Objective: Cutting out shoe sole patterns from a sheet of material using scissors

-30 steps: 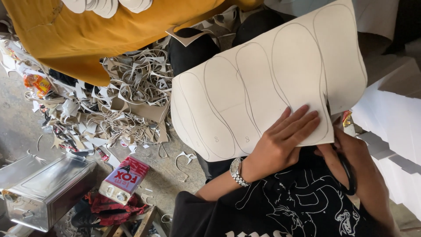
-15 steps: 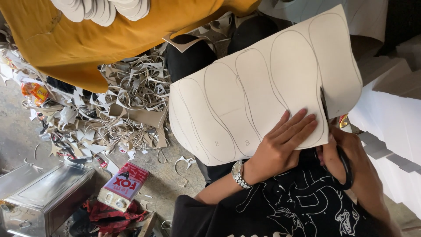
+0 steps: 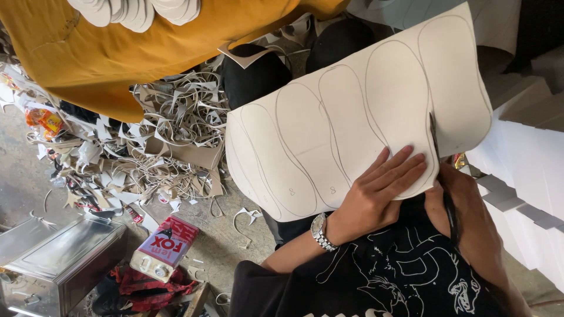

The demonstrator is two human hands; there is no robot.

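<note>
Small shoemaking workshop — heaped cardboard offcuts (image 3: 158, 152) on concrete floor (image 3: 23, 188), sole outlines on board sheet (image 3: 352, 117), metal tin (image 3: 59, 258)

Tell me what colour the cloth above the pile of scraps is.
Mustard yellow; the cloth shows clearly in the head view.

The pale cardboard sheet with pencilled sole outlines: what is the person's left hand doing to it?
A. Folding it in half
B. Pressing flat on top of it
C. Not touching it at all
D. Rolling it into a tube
B: the left hand lies spread, palm down, on the pale cardboard sheet, while the right hand works black scissors along an outline at its edge.
</note>
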